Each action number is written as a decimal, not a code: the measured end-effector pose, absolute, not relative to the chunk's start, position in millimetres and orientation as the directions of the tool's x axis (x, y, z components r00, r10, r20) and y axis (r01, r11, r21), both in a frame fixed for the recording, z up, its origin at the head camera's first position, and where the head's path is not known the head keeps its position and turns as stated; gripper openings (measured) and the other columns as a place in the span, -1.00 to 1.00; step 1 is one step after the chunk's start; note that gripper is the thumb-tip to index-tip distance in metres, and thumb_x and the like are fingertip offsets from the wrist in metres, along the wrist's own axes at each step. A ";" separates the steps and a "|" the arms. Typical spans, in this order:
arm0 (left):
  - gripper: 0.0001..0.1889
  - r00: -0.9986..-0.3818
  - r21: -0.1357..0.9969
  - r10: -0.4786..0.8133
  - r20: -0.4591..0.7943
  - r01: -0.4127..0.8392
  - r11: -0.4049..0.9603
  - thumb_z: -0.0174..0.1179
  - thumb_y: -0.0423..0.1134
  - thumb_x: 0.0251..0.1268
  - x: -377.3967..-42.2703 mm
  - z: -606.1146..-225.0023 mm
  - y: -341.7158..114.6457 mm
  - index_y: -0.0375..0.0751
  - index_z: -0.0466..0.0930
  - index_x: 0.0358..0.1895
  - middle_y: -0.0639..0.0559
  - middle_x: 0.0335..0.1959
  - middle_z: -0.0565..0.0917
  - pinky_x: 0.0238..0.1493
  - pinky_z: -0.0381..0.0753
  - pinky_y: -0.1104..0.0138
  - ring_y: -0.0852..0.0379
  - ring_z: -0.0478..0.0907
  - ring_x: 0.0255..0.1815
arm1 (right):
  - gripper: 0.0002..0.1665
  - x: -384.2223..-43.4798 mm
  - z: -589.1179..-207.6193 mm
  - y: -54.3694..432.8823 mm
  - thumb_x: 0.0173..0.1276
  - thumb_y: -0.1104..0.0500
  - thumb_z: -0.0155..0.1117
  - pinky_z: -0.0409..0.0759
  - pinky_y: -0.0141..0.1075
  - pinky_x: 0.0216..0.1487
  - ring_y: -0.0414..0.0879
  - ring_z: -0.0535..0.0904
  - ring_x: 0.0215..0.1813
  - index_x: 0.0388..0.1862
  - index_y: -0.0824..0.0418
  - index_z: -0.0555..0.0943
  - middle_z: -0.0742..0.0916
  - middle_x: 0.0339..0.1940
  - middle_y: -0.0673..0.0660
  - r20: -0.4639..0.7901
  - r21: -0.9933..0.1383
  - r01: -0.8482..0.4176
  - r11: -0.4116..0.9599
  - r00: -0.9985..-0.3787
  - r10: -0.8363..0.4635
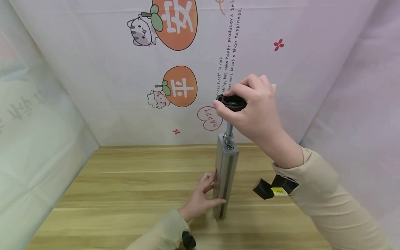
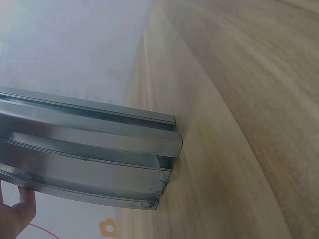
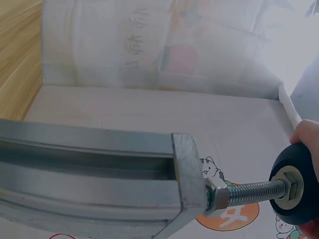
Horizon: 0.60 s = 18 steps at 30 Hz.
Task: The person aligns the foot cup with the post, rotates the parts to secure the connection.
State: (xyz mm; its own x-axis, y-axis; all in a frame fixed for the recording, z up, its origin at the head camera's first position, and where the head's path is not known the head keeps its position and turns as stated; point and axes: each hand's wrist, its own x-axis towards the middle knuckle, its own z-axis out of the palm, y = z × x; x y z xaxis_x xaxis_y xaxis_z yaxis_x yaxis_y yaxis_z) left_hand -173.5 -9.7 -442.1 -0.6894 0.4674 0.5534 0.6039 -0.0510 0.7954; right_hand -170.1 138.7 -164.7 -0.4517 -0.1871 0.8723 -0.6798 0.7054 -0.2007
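An aluminium extrusion profile (image 1: 224,177) with long slots stands upright on the wooden table (image 1: 140,194). My left hand (image 1: 200,201) holds its lower part, thumb on the near side and fingers at the left; in the left wrist view the profile (image 2: 89,137) meets the wood. From its top end rises a threaded rod (image 3: 256,191) with a hex nut (image 3: 218,196) close to the end face. The rod carries a black round levelling foot (image 1: 232,103), and my right hand (image 1: 257,107) grips this foot by its rim between thumb and fingers.
A white printed cloth (image 1: 125,86) with cartoon pictures hangs behind the table, and pale cloth sides (image 1: 359,121) enclose it left and right. A black wrist camera (image 1: 272,187) juts out under the right sleeve.
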 end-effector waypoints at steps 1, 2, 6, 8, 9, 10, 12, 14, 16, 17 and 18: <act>0.01 -0.691 0.797 0.469 0.550 0.602 -0.049 0.35 -0.45 0.05 -173.0 -441.8 -10.3 0.05 -0.11 0.51 -0.20 0.13 0.31 0.20 0.45 0.07 0.26 0.24 0.22 | -0.69 -168.7 -164.4 137.5 0.04 0.03 0.42 0.14 -0.08 -0.22 0.17 0.34 -0.21 -0.43 0.28 0.69 0.57 -0.37 0.22 0.869 -0.199 -0.657 0.727 -0.462 -0.180; 0.01 -0.691 0.798 0.471 0.549 0.601 -0.048 0.35 -0.45 0.05 -172.7 -441.8 -10.8 0.05 -0.11 0.51 -0.20 0.13 0.31 0.20 0.45 0.07 0.25 0.24 0.23 | -0.67 -167.5 -164.2 136.3 0.05 0.01 0.41 0.16 -0.08 -0.24 0.17 0.33 -0.22 -0.43 0.28 0.68 0.56 -0.36 0.22 0.864 -0.198 -0.633 0.748 -0.473 -0.172; 0.01 -0.687 0.795 0.471 0.553 0.604 -0.052 0.35 -0.45 0.05 -173.7 -441.7 -10.1 0.04 -0.11 0.51 -0.20 0.14 0.31 0.20 0.46 0.07 0.24 0.25 0.23 | -0.64 -163.4 -163.5 134.5 0.09 -0.04 0.37 0.20 -0.09 -0.27 0.18 0.32 -0.23 -0.40 0.26 0.67 0.56 -0.34 0.22 0.853 -0.192 -0.572 0.798 -0.499 -0.153; 0.01 -0.685 0.794 0.472 0.555 0.606 -0.055 0.34 -0.45 0.05 -174.0 -442.5 -9.5 0.03 -0.12 0.51 -0.20 0.14 0.31 0.20 0.45 0.06 0.23 0.25 0.22 | -0.65 -162.6 -164.2 135.3 0.12 -0.04 0.34 0.22 -0.09 -0.26 0.18 0.32 -0.23 -0.39 0.25 0.67 0.56 -0.33 0.23 0.855 -0.191 -0.571 0.798 -0.497 -0.151; 0.01 -0.683 0.792 0.472 0.557 0.608 -0.053 0.34 -0.45 0.05 -174.0 -442.8 -9.3 0.03 -0.12 0.51 -0.21 0.13 0.31 0.20 0.46 0.06 0.23 0.25 0.22 | -0.65 -162.7 -164.5 136.2 0.13 -0.04 0.32 0.22 -0.08 -0.25 0.18 0.32 -0.23 -0.38 0.25 0.68 0.56 -0.32 0.23 0.856 -0.197 -0.580 0.791 -0.495 -0.149; 0.01 -0.684 0.792 0.473 0.556 0.608 -0.052 0.35 -0.45 0.06 -173.8 -443.5 -9.5 0.03 -0.12 0.51 -0.20 0.13 0.31 0.20 0.45 0.06 0.24 0.25 0.22 | -0.65 -163.2 -165.3 137.0 0.14 -0.04 0.30 0.22 -0.08 -0.24 0.18 0.32 -0.23 -0.37 0.25 0.68 0.57 -0.31 0.23 0.855 -0.207 -0.593 0.778 -0.496 -0.150; 0.02 -0.685 0.793 0.473 0.554 0.608 -0.049 0.35 -0.45 0.05 -173.3 -444.2 -9.7 0.04 -0.12 0.51 -0.19 0.12 0.31 0.20 0.45 0.05 0.25 0.25 0.21 | -0.65 -164.8 -167.0 139.6 0.17 -0.03 0.25 0.22 -0.09 -0.23 0.15 0.31 -0.22 -0.32 0.25 0.69 0.58 -0.29 0.23 0.844 -0.255 -0.626 0.737 -0.516 -0.146; 0.02 -0.683 0.790 0.471 0.558 0.612 -0.049 0.35 -0.45 0.06 -173.0 -444.2 -10.0 0.04 -0.12 0.51 -0.19 0.11 0.31 0.20 0.45 0.05 0.24 0.26 0.20 | -0.63 -168.2 -168.8 143.5 0.19 -0.01 0.18 0.22 -0.13 -0.19 0.07 0.31 -0.19 -0.24 0.25 0.69 0.58 -0.24 0.22 0.825 -0.336 -0.668 0.664 -0.549 -0.134; 0.02 -0.680 0.786 0.470 0.563 0.617 -0.049 0.34 -0.45 0.06 -173.0 -444.0 -10.3 0.05 -0.13 0.51 -0.19 0.11 0.31 0.20 0.45 0.06 0.24 0.26 0.20 | -0.60 -174.1 -171.6 148.5 0.22 0.04 0.10 0.27 -0.20 -0.13 -0.02 0.34 -0.16 -0.14 0.30 0.66 0.58 -0.22 0.18 0.803 -0.436 -0.716 0.545 -0.583 -0.123; 0.02 -0.679 0.784 0.469 0.565 0.619 -0.048 0.34 -0.44 0.06 -173.2 -444.1 -10.4 0.05 -0.13 0.51 -0.20 0.11 0.31 0.20 0.45 0.06 0.24 0.25 0.20 | -0.60 -178.0 -173.5 151.1 0.24 0.07 0.07 0.31 -0.25 -0.12 -0.07 0.37 -0.16 -0.11 0.31 0.64 0.59 -0.22 0.15 0.785 -0.502 -0.737 0.452 -0.608 -0.120; 0.01 -0.677 0.782 0.469 0.567 0.622 -0.049 0.34 -0.45 0.06 -173.5 -444.2 -10.5 0.04 -0.13 0.51 -0.20 0.11 0.31 0.20 0.45 0.06 0.24 0.25 0.20 | -0.61 -182.7 -175.5 153.5 0.25 0.10 0.03 0.33 -0.29 -0.09 -0.11 0.40 -0.16 -0.10 0.30 0.64 0.59 -0.23 0.12 0.764 -0.569 -0.754 0.327 -0.632 -0.130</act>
State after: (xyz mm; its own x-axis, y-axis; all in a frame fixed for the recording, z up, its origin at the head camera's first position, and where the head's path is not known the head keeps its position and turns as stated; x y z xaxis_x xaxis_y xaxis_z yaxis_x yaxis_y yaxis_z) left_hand -173.5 -10.5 -444.2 -0.6769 0.4690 0.5674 0.6216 -0.0486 0.7818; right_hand -182.7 153.5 -175.5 -0.6325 -0.1296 0.7637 -0.7544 0.3268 -0.5693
